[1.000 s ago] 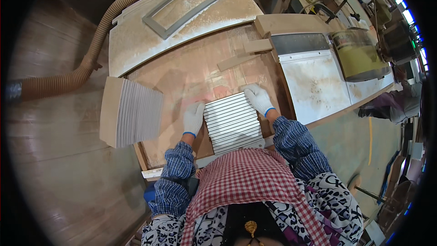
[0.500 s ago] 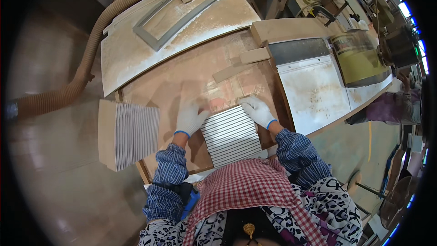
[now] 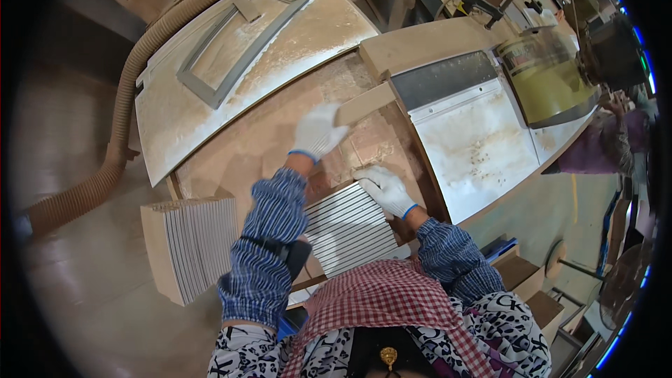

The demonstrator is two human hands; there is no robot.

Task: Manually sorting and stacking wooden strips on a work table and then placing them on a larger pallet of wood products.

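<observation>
My left hand point(image 3: 316, 131), in a white glove, is stretched forward over the dusty brown work table point(image 3: 245, 147), and its fingers rest on the end of a short wooden block point(image 3: 367, 101); I cannot tell whether they grip it. My right hand point(image 3: 385, 189), also gloved, lies on the far right corner of a stack of thin white-edged boards point(image 3: 350, 227) standing on edge right in front of me. My left forearm crosses over the stack's left side.
A second stack of white-edged boards point(image 3: 192, 245) stands at my left. Beyond lie a pale dusty panel point(image 3: 280, 42) with a grey frame point(image 3: 238, 45), a ribbed dust hose point(image 3: 119, 119), a metal machine table point(image 3: 476, 140) and a yellow-green guard point(image 3: 546, 77). Another person point(image 3: 609, 147) is at right.
My left hand has left the near stack of boards and reached forward to the wooden block. My right hand has stayed on the stack's far right corner.
</observation>
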